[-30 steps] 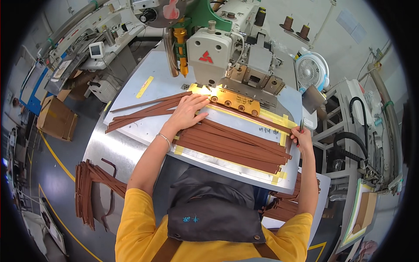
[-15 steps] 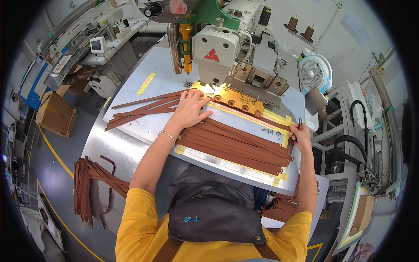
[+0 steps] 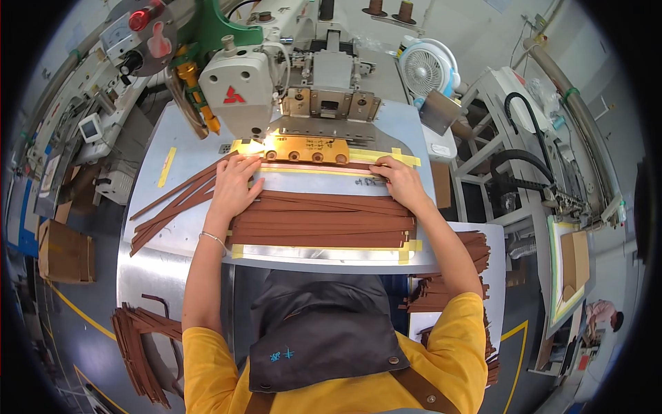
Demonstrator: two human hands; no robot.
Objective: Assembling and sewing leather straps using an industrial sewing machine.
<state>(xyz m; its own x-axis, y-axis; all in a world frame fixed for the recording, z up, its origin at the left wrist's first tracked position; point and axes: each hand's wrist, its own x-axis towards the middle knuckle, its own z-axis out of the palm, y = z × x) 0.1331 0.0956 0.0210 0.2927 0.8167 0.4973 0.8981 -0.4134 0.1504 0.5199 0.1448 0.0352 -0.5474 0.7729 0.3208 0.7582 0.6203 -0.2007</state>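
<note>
Brown leather strips (image 3: 324, 219), long and flat, stacked side by side lengthwise across the metal plate (image 3: 331, 254), near its front edge. One strip (image 3: 310, 166) lying apart along the plate's back edge, just before the sewing machine's clamp (image 3: 303, 148).

The left hand (image 3: 236, 181) lay flat on a brown leather strip (image 3: 324, 168) just in front of the sewing machine (image 3: 276, 83), and the right hand (image 3: 400, 181) pressed the same strip's right end. A row of brown strips (image 3: 324, 221) lay nearer on the metal table (image 3: 148, 262). More loose strips (image 3: 172, 207) fanned out left, and a white fan (image 3: 426, 67) stood far right
</note>
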